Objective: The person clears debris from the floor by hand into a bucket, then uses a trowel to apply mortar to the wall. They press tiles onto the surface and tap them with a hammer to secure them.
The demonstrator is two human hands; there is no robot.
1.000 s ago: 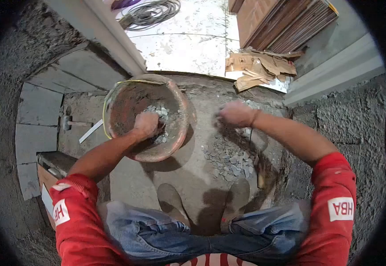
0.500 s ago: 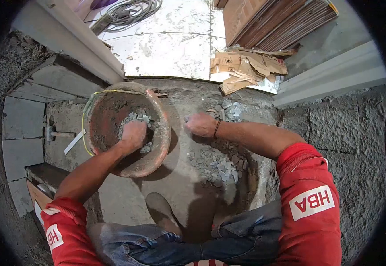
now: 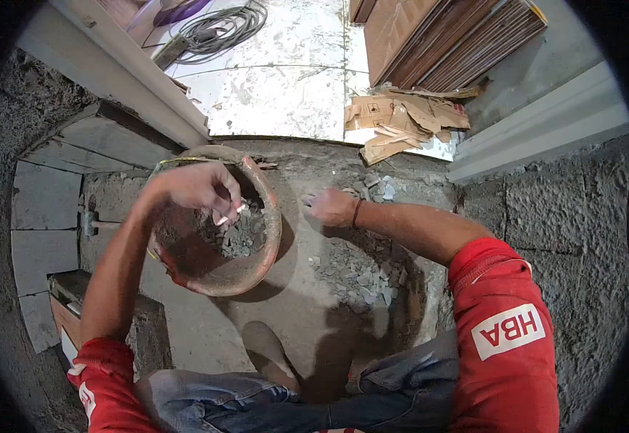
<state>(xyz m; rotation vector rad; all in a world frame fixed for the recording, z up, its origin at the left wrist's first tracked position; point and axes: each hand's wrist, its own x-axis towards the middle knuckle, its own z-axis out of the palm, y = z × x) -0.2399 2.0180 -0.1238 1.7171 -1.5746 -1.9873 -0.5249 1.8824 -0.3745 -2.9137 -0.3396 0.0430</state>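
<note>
A round, worn tub (image 3: 271, 249) with an orange-red rim and mud-caked walls stands on the floor, with broken grey rubble chips (image 3: 238, 238) inside. Over its mouth hangs my left hand (image 3: 202, 189), fingers bent downward, a small pale chip (image 3: 241, 208) at the fingertips. My right hand (image 3: 331, 208) is held to the right of the tub, its fingers curled together; I cannot tell what is inside them. Beneath and in front of that hand lies a loose heap of rubble (image 3: 361, 278), with a few paler pieces (image 3: 383, 189) farther back.
A hammer (image 3: 90, 224) lies on the left by the tiled wall (image 3: 46, 202). Beyond the threshold are torn cardboard (image 3: 401, 119), a stack of boards or boxes (image 3: 451, 43) and a coiled cable (image 3: 224, 32) on white flooring. Rough block walls (image 3: 545, 209) flank the right side.
My left hand has lifted from the rubble inside the tub and swung up and slightly left. The right hand stays nearly in place, and the view has shifted a little.
</note>
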